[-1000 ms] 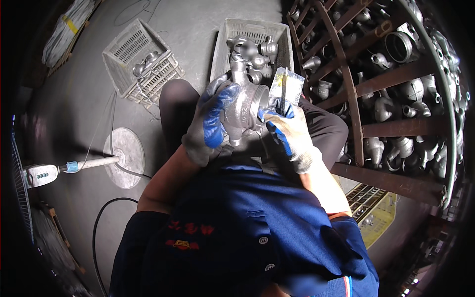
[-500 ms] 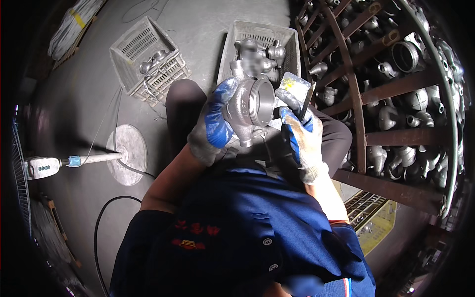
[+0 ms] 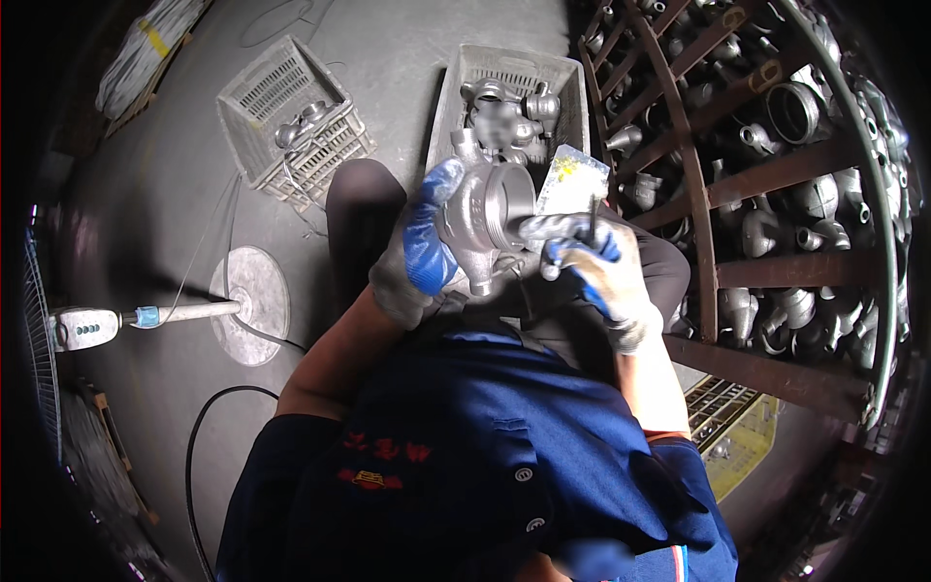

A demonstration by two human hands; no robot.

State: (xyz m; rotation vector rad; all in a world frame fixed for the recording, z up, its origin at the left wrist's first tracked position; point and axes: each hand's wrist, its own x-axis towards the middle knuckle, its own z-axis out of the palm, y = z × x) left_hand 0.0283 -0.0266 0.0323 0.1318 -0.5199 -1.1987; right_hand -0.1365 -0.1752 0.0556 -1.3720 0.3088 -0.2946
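My left hand [image 3: 427, 233], in a blue-coated grey glove, is closed around a grey cast-metal valve body [image 3: 470, 218]. Its wide threaded mouth faces right, with one short pipe stub pointing up and another down. My right hand [image 3: 601, 267], gloved alike, is closed on a slim dark tool [image 3: 593, 221] whose kind I cannot make out. The extended grey fingertip of that glove lies at the rim of the threaded mouth, slightly blurred. Behind the right hand is a pale flat panel [image 3: 574, 177] with yellow marks.
A grey crate [image 3: 448, 107] of metal castings stands ahead. Another crate [image 3: 267, 175] with a few castings is at far left. A brown metal rack [image 3: 693, 184] full of castings fills the right. A fan stand [image 3: 250, 306] is left; a yellow crate [image 3: 752, 461] sits lower right.
My right hand has turned and shifted, bringing its fingertip to the threaded mouth and uncovering more of the pale panel. My left hand still holds the valve body, lowered slightly.
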